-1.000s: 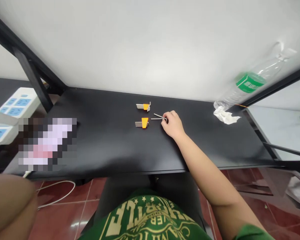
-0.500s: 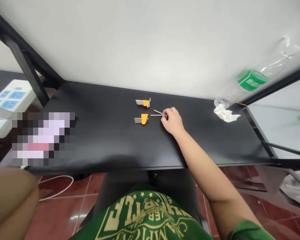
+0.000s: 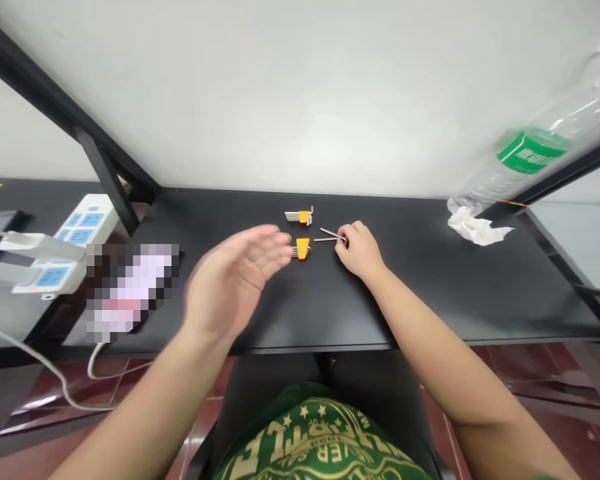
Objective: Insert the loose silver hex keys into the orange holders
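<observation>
On the black table lie two hex key sets in orange holders, the farther one (image 3: 304,217) above the nearer one (image 3: 303,249). My right hand (image 3: 361,250) rests on the table to their right, its fingers closed on the ends of two loose hex keys (image 3: 329,239), whose long arms point left in a narrow V. My left hand (image 3: 237,280) is raised over the table, palm facing right and fingers stretched out with nothing in them. Its fingertips overlap the left ends of the nearer set in view; whether they touch cannot be told.
A blurred-out phone-like object (image 3: 135,287) with a cable lies at left, beside a white power strip (image 3: 85,230). White tissue (image 3: 480,228) and a plastic bottle with green label (image 3: 533,152) are at right. A white wall stands behind.
My left hand has come in from the lower left, open, over the table. My right hand keeps hold of the two loose keys. The whole view has shifted slightly.
</observation>
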Available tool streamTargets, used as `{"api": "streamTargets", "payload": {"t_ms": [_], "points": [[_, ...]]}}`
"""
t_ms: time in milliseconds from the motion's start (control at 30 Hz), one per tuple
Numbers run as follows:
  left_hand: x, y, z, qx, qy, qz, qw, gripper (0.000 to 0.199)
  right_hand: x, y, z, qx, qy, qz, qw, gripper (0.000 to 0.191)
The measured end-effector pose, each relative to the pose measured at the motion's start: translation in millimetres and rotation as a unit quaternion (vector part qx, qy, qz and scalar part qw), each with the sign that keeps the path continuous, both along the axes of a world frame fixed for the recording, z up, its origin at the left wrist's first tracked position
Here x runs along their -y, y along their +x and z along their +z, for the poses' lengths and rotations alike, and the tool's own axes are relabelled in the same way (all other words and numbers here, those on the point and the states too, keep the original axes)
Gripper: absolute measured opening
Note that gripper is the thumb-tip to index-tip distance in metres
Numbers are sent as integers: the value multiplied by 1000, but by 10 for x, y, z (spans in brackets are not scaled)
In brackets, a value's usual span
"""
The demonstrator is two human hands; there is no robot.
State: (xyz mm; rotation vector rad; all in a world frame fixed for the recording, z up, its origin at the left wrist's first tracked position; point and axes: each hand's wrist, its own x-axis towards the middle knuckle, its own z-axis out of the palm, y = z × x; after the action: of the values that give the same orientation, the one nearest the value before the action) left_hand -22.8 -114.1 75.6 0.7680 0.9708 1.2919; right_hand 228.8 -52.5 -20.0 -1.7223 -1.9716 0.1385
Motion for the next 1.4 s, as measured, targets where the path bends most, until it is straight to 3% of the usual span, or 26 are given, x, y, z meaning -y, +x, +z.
{"api": "streamTargets", "payload": {"t_ms": [100,233,300,367,433,500,567,600,667,767,900,967,1200,1400], "points": [[-20,88,-153,39,-54,-82,994,32,5,-27,13,13,-2,4,1000,15],[-91,190,-383,47,-68,-128,988,32,22,-83,24,19,9,32,999,19],[-163,198,-427,2,-39,-128,991,33,37,-122,27,20,14,44,999,20],[-267,176,-425,-117,23,-126,985,34,48,-156,28,22,17,52,998,19],[-399,139,-402,-301,129,-146,934,35,44,-174,27,24,17,60,998,19],[-540,104,-394,-481,249,-198,817,48,24,-175,25,23,16,65,998,20],[-661,82,-421,-590,292,-227,717,67,-2,-168,28,19,13,62,998,21],[-705,78,-449,-623,297,-234,685,67,-10,-166,35,17,12,57,998,21],[-755,77,-521,-652,299,-238,655,53,-6,-171,65,11,15,48,999,21],[-748,82,-623,-637,314,-217,669,34,59,-212,140,-9,31,78,996,17],[-683,79,-663,-568,342,-205,720,31,170,-300,213,-91,-8,215,972,16],[-661,76,-647,-547,348,-201,735,32,193,-333,214,-134,-33,244,960,17],[-678,83,-603,-551,360,-218,720,32,169,-349,181,-224,-57,214,949,17],[-736,14,-656,-592,330,-175,714,33,127,-224,160,-157,-14,123,980,19]]}}
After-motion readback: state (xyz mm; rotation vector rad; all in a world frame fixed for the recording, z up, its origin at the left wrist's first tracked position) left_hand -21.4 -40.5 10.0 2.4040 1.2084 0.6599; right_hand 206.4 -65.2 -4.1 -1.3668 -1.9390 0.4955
